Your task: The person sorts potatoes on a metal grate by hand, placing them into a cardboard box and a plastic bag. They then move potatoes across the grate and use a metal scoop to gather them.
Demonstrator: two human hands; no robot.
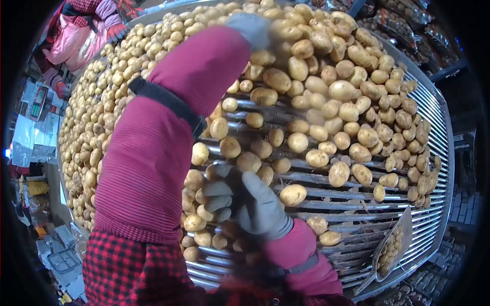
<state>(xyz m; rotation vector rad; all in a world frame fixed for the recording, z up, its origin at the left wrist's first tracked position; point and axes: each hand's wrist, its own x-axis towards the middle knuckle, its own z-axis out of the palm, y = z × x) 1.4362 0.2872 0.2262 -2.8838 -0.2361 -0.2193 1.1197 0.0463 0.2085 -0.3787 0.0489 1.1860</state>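
Note:
Potatoes (pixel 316 158) lie across a slatted metal sorting table (pixel 357 206), piled thickest at the far side and to the left. My left hand (pixel 249 30), in a grey glove, reaches over the far pile; it is smeared by motion and its fingers are indistinct. Nearer to me, my right hand (pixel 260 206) wears a grey glove with a dark palm. Its fingers and thumb are apart and curved, low over the slats beside several potatoes. Maroon ribbed sleeves with black straps cover both forearms, and the left one hides part of the pile.
At the upper left, another person's gloved hand (pixel 117 32) rests by the table's rim. A scoop-shaped piece with small potatoes (pixel 390 250) sits at the right near corner. Bagged goods (pixel 395 23) stand beyond the far right edge, and a crate (pixel 64 260) is at the lower left.

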